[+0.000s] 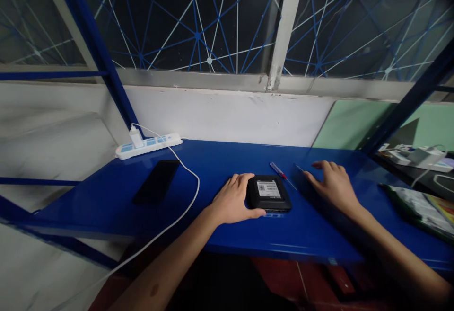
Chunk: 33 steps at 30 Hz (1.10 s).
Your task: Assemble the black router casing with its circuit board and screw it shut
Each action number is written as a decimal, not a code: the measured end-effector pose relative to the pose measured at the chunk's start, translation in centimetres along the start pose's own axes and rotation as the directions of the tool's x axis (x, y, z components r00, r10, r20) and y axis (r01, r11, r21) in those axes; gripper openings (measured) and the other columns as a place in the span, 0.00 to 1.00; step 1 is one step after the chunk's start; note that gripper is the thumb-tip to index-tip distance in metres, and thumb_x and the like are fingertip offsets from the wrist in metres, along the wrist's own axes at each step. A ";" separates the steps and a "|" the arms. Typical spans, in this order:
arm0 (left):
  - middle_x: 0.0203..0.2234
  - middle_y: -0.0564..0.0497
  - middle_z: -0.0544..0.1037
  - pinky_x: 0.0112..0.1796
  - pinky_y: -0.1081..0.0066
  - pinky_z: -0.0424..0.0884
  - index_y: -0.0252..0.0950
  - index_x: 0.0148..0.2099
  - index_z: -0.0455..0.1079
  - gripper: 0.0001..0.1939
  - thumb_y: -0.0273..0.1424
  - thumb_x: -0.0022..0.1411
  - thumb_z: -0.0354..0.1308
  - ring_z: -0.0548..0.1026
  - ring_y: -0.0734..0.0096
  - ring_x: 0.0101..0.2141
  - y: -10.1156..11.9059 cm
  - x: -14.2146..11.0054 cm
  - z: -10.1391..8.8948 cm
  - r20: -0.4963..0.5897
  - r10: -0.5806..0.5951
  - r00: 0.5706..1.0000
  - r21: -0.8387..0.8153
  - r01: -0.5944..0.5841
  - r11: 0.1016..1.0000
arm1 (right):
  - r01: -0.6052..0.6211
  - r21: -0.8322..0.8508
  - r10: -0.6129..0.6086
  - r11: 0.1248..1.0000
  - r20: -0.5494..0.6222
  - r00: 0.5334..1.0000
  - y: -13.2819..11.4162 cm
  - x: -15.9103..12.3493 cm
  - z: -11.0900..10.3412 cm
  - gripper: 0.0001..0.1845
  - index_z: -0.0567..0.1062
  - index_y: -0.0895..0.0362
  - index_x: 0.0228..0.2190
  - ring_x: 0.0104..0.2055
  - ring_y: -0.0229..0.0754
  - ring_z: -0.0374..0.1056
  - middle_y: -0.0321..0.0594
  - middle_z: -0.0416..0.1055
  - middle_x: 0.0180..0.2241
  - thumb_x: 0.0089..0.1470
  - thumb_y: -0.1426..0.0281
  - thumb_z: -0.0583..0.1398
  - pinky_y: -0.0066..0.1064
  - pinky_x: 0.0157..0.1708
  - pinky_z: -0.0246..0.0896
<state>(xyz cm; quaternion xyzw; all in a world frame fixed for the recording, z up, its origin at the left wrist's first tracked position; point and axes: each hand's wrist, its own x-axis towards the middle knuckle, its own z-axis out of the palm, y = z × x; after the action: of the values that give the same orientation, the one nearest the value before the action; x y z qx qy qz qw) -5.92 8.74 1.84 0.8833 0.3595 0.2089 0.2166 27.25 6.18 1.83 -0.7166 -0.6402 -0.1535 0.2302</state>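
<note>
A flat black square box-shaped device (pixel 285 198) with rounded corners lies on the blue table, a white printed label with a square code on top. My left hand (pixel 232 199) grips its left side, thumb along the near edge and fingers at the far left corner. Just behind the device lies a screwdriver (pixel 278 170) with a red and clear handle, its thin shaft pointing right and toward me. My right hand (pixel 331 183) is over the table to the right, thumb and fingers apart. By its thumb shows a thin pale sliver (pixel 299 167), too small to name.
At the left, a black phone (pixel 156 182) lies near a white power strip (pixel 149 146) with a charger (pixel 135 137) plugged in. Its white cable (pixel 194 192) curves across the table. A plastic packet (pixel 422 209) lies at the right edge; a blue frame post (pixel 102 60) rises at left.
</note>
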 end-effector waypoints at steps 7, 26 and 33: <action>0.58 0.37 0.66 0.55 0.43 0.66 0.39 0.66 0.51 0.52 0.46 0.44 0.72 0.65 0.40 0.59 0.0 0.0 0.1 -0.052 -0.059 0.997 -0.065 0.055 0.996 | 0.328 0.586 -0.584 0.741 0.321 0.746 -8.5 4.3 -2.0 0.32 0.69 0.53 0.56 0.56 0.55 0.69 0.49 0.71 0.55 0.56 0.49 0.61 0.49 0.54 0.67; 0.60 0.36 0.61 0.59 0.44 0.64 0.39 0.64 0.46 0.51 0.39 0.45 0.72 0.63 0.44 0.60 -0.8 0.2 0.4 -0.066 -0.073 0.995 -0.081 0.067 0.994 | 0.420 0.528 -0.646 0.739 0.377 0.664 -7.7 2.6 -1.4 0.58 0.57 0.59 0.67 0.58 0.69 0.63 0.60 0.67 0.56 0.41 0.47 0.69 0.61 0.53 0.64; 0.60 0.37 0.62 0.59 0.43 0.65 0.39 0.64 0.47 0.51 0.40 0.46 0.72 0.64 0.42 0.60 -0.4 0.0 0.1 -0.051 -0.105 0.993 -0.087 0.100 0.991 | 0.476 0.531 -0.663 0.701 0.240 0.709 -7.5 2.5 -0.9 0.58 0.58 0.55 0.66 0.54 0.65 0.66 0.56 0.68 0.54 0.38 0.49 0.69 0.58 0.50 0.67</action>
<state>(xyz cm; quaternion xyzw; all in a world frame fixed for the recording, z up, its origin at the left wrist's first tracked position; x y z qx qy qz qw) -6.05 9.00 1.51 0.8475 0.4011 0.2371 0.2542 20.24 8.34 4.89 -0.4217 -0.8848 0.0824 0.1805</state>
